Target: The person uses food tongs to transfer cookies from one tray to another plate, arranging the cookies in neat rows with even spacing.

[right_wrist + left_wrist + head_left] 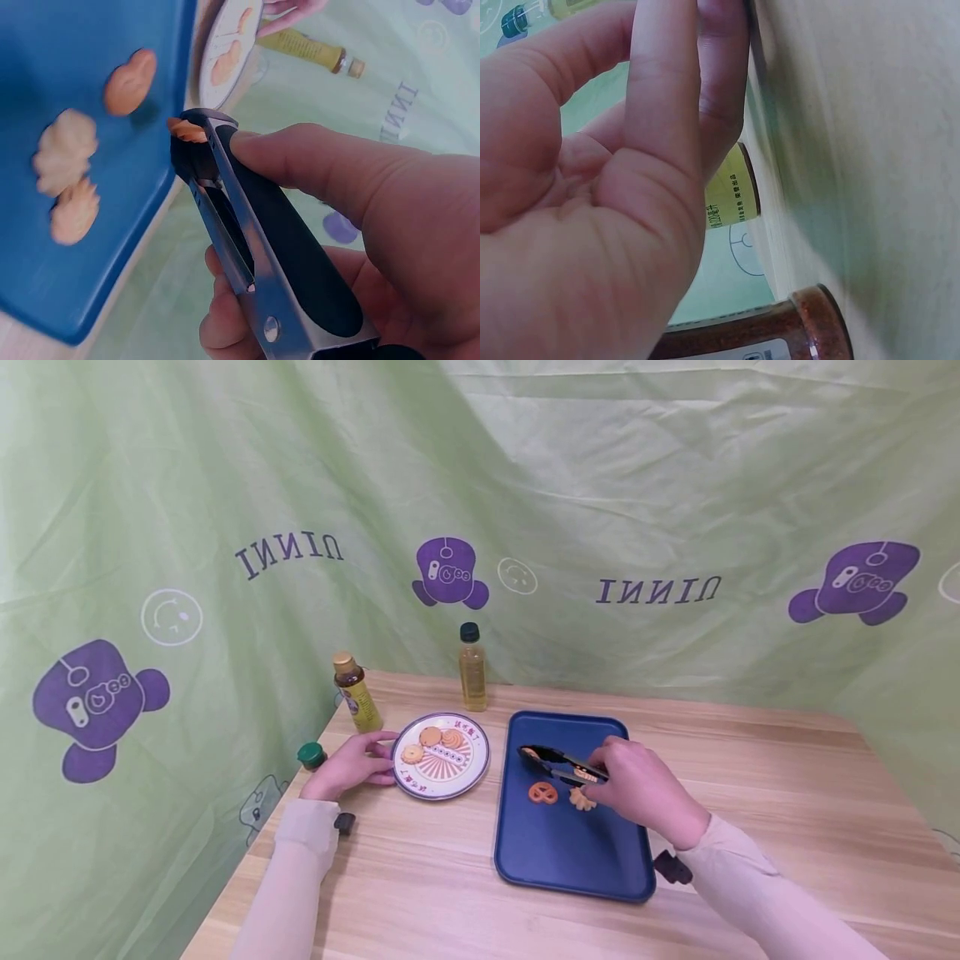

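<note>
My right hand grips black and metal food tongs over the blue tray. A small orange-brown cookie sits pinched between the tong tips. Below the tongs, a pretzel-shaped cookie and a pale scalloped cookie lie on the tray. Another ridged cookie is beside the scalloped one, partly behind the tongs in the head view. My left hand rests its fingers at the left rim of a patterned white plate. Three round cookies lie on that plate; the left fingertips are out of the left wrist view.
A yellow-labelled bottle stands behind my left hand, and an oil bottle behind the plate. A green-capped jar of red seasoning is left of my hand. A green printed curtain hangs beyond the wooden table.
</note>
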Demonstrator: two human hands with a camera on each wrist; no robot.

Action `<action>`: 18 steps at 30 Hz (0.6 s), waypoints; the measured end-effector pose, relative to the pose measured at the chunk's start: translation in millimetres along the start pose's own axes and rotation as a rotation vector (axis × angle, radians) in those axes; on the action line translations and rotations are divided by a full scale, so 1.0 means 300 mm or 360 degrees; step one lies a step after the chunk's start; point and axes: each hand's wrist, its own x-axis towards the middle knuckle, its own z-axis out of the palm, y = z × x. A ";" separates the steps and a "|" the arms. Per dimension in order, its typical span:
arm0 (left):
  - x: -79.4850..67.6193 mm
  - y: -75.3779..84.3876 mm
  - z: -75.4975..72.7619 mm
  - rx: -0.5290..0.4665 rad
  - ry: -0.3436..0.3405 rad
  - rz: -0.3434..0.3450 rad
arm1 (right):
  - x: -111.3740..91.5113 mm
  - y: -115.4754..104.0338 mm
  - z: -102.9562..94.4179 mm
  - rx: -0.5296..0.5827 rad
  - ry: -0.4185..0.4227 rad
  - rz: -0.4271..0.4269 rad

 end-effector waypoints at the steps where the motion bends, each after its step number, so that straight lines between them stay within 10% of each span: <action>1: -0.001 0.001 0.001 -0.0001 0.0001 -0.0003 | 0.007 -0.013 0.004 0.0010 0.0004 -0.0009; 18: -0.002 -0.002 0.004 -0.0009 0.0006 0.0008 | 0.164 -0.185 0.120 0.0195 -0.0107 -0.0023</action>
